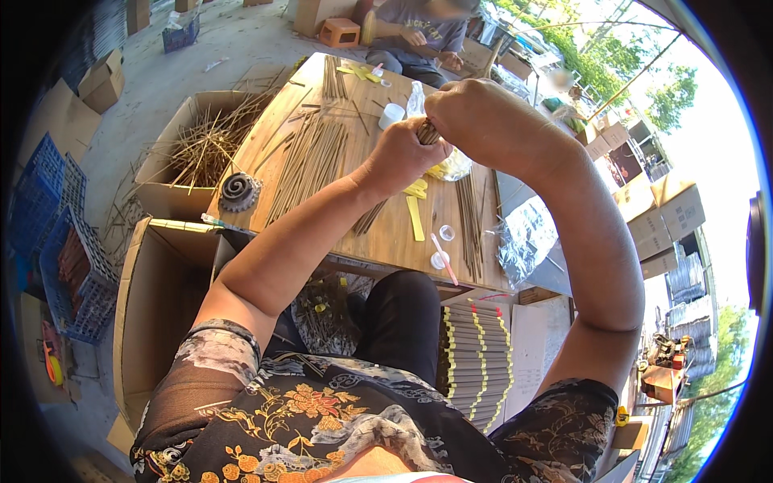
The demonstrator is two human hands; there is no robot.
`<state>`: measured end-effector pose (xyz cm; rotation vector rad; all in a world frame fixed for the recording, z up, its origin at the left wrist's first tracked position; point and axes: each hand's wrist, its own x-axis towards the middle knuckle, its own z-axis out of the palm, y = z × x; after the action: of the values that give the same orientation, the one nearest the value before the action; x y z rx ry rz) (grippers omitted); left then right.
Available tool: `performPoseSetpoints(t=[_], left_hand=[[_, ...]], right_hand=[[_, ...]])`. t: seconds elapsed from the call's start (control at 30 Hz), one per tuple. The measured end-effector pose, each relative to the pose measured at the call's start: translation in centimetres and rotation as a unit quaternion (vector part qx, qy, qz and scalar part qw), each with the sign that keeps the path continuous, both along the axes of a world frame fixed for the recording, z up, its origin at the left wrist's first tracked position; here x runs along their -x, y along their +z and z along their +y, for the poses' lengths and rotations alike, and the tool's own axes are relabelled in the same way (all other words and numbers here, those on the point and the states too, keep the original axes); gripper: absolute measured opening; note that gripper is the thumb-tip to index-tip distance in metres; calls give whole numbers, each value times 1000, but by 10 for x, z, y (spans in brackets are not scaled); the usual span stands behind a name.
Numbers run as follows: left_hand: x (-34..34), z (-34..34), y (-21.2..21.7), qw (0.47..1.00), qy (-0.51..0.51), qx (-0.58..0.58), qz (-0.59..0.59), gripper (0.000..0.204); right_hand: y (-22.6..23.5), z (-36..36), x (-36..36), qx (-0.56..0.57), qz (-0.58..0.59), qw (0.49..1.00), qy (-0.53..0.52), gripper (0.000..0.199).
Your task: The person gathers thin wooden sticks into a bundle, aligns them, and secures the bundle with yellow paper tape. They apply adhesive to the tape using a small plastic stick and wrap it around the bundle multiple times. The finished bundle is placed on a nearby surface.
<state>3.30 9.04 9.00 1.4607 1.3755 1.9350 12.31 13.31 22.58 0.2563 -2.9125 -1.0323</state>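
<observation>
From the head view: your left hand (403, 154) has its fingers curled around a bundle of brown sticks (427, 132), up above the wooden table (388, 248), and your right hand (471, 109) bends in close beside it, fingers hidden, so what they pinch I can't tell! Loose sticks (310, 165) spread out left, a yellow strip (415, 219) lies nearer you, and a white cup (391, 116) stands beyond your left hand.

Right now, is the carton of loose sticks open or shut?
Open: no flaps cover the top of the cardboard carton, and loose thin sticks jut out above its rim.
</observation>
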Motion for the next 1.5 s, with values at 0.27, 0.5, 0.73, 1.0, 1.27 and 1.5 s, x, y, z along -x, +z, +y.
performPoseSetpoints(t=[0.27, 0.5, 0.73, 1.0, 1.27, 1.5], left_hand=[[-2, 0, 1, 1000, 19, 2, 10, 20], [3, -1, 2, 999, -10, -19, -37, 20], [3, 1, 1, 999, -18, 17, -36, 18], [4, 3, 0, 999, -1, -9, -50, 16], [6, 10, -4, 1000, 21, -5, -23, 15], [3, 8, -2, 995, -32, -25, -89, 22]], right_hand=[[-6, 15, 1, 59, 34, 998, 2, 5], [27, -18, -10, 263, 1, 952, -158, 12], [-7, 13, -19, 263, 119, 957, 36, 10], [-28, -5, -20, 24, 143, 988, 51, 14], [-32, -4, -19, 51, 211, 975, 44, 13], [-41, 7, -20, 91, 200, 975, 30, 27]])
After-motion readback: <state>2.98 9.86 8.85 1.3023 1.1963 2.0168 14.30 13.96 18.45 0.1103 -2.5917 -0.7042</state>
